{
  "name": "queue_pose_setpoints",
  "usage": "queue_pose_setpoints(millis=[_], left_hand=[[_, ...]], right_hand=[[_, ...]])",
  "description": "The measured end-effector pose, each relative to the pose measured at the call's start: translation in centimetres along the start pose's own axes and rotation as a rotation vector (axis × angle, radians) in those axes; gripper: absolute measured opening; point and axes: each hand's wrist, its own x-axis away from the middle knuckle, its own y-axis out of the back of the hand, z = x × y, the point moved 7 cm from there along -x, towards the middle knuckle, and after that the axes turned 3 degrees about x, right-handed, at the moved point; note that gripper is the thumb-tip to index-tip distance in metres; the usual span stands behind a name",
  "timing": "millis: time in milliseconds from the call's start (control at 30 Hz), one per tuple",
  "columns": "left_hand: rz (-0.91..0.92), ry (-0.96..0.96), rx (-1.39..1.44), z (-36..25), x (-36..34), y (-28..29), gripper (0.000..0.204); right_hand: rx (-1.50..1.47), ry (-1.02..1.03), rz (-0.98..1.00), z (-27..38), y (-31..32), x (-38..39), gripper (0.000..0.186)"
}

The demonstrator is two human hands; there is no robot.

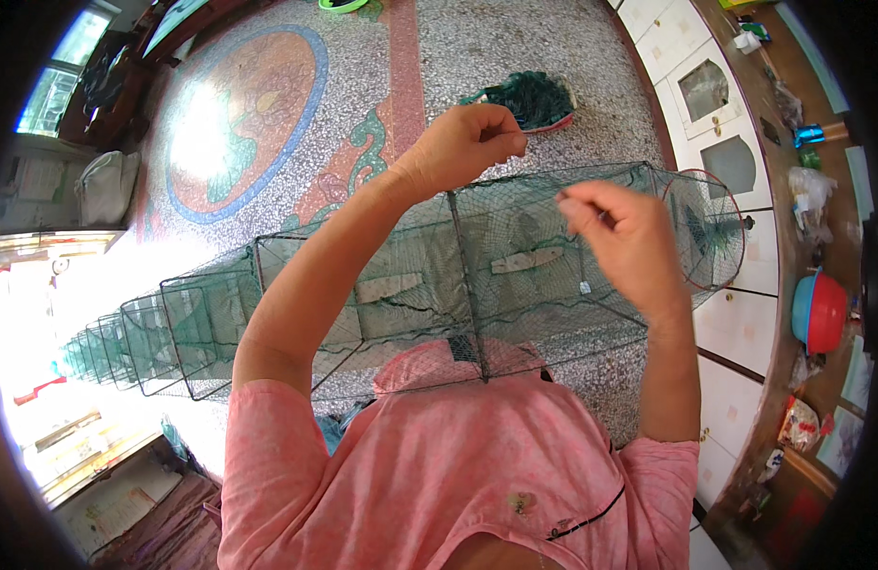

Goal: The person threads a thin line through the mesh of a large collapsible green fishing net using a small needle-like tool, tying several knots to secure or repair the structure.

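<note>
A long fish trap of green mesh (415, 252) on dark rectangular wire frames stretches from left to right across my lap. Over its far edge is my left hand (467, 144), raised, thumb and fingers pinched together. My right hand (624, 242) is curled above the right part of the mesh, its thumb against the fingers. Whatever either pinch may hold, perhaps something thin, is too small to make out. A small white tag (585, 288) hangs at the mesh near my right hand. A reddish hoop (743, 249) rounds off the trap's right end.
Beyond the trap, a dark green bundle of netting (529, 100) lies on the speckled floor (477, 47). White cabinets (738, 332) stand along the right, with red and blue basins (825, 312) and plastic bags on the counter. A bright doorway opens at the left.
</note>
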Motion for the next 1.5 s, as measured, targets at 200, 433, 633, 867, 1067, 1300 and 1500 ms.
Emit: queue_pose_setpoints(millis=[200,433,633,867,1067,1300,1500], left_hand=[[0.027,0.146,0.112,0.8,-0.4,-0.5,0.016],[-0.02,0.161,0.203,1.1,0.1,-0.2,0.015],[-0.009,0.157,0.219,1.0,0.0,-0.5,0.015],[-0.04,0.135,0.268,1.6,-0.1,-0.5,0.013],[-0.015,0.153,0.25,1.4,-0.1,-0.5,0.013],[0.007,0.312,0.126,1.0,0.2,-0.9,0.011],[0.03,0.253,-0.017,0.4,0.2,-1.4,0.013]], right_hand=[[0.165,-0.056,0.053,-2.2,-2.7,0.8,0.012],[0.229,-0.078,0.023,-3.1,-3.4,0.6,0.012],[0.214,-0.072,-0.038,-3.3,-3.8,0.2,0.011],[0.168,-0.059,-0.068,-3.6,-4.1,0.2,0.013],[0.207,-0.074,-0.038,-3.9,-4.5,0.3,0.014],[0.106,-0.085,-0.125,-4.1,-5.0,-0.4,0.014],[0.137,0.048,-0.21,-2.4,-4.2,-0.1,0.01]])
